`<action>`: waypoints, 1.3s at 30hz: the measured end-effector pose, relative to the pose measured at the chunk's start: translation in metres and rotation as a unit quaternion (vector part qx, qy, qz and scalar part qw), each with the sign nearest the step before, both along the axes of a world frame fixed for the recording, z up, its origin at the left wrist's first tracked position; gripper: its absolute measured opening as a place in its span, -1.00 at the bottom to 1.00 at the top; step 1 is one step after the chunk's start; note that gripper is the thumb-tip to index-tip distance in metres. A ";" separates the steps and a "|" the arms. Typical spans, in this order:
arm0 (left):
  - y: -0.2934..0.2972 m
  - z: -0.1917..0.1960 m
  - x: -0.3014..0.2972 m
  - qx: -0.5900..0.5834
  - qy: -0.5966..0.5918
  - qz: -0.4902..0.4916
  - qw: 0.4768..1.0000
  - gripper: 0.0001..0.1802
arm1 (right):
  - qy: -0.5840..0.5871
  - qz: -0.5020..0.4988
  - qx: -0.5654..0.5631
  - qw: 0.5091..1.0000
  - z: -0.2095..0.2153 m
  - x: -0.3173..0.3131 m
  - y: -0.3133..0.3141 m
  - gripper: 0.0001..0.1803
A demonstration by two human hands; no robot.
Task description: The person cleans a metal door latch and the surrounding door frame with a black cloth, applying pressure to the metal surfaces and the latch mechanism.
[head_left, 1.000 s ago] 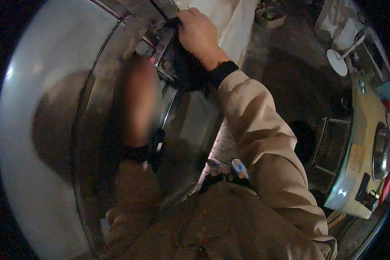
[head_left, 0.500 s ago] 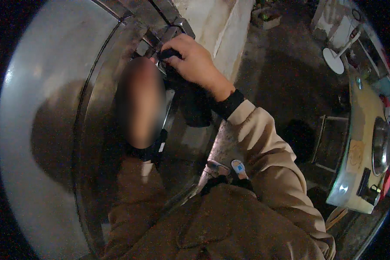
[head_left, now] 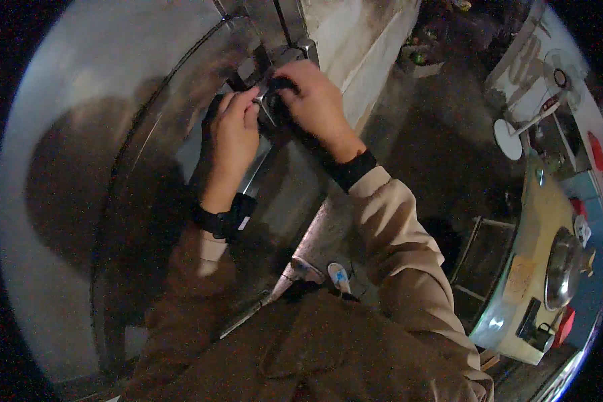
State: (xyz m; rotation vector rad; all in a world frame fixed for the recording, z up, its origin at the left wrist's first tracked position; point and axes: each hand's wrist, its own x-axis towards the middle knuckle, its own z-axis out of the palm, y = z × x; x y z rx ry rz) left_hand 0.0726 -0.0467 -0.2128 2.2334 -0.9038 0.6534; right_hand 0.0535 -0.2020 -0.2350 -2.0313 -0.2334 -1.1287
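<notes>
At a large grey metal door [head_left: 53, 134], my two hands meet beside a metal latch fitting [head_left: 251, 60] near its edge. My right hand [head_left: 315, 107] is closed, its fingers curled round a small black object [head_left: 286, 84]. A shiny curved metal piece [head_left: 264, 100] shows between the hands; I cannot tell whether it belongs to the black object. My left hand [head_left: 234, 130] pinches close against that metal piece from the left. What its fingertips hold, if anything, is hidden. A black band [head_left: 224, 218] wraps the left wrist.
A pale wall [head_left: 355, 47] runs beyond the door edge. To the right stands a counter [head_left: 496, 315] with a metal basin [head_left: 563, 268] and small items on it. A white round-based stand [head_left: 508, 139] and a low metal frame [head_left: 479, 258] are behind.
My view has shifted, so the counter and stand sit lower and further left. The left hand, blurred before, now shows clearly. Both hands remain at the latch area.
</notes>
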 end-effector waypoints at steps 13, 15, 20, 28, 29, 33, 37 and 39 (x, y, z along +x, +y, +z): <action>0.003 -0.006 0.002 -0.003 -0.015 -0.006 1.000 -0.72 | 0.010 0.029 0.051 0.998 -0.018 0.009 -0.006 -0.67; -0.001 0.001 -0.006 0.003 0.011 -0.006 1.000 -0.73 | 0.018 -0.012 0.098 0.995 -0.022 0.021 -0.019 -0.71; 0.002 -0.004 -0.003 0.005 -0.003 0.001 1.000 -0.72 | 0.030 -0.039 0.186 0.981 -0.030 0.048 -0.039 -0.72; 0.008 -0.007 0.015 0.025 -0.117 -0.033 0.992 -0.70 | 0.029 -0.025 0.285 0.958 -0.080 0.016 0.006 -0.68; 0.006 -0.009 0.017 0.024 -0.138 -0.043 0.989 -0.70 | 0.043 -0.032 0.313 0.948 -0.086 0.013 0.014 -0.67; 0.006 -0.018 0.023 0.025 -0.196 -0.061 0.978 -0.67 | 0.071 0.009 0.418 0.906 -0.097 -0.005 0.052 -0.67; 0.012 -0.018 0.026 0.025 -0.177 -0.073 0.981 -0.66 | 0.065 0.030 0.355 0.932 -0.092 -0.021 0.053 -0.68; 0.014 -0.018 0.024 0.025 -0.182 -0.062 0.981 -0.67 | 0.053 0.012 0.342 0.938 -0.094 -0.013 0.048 -0.71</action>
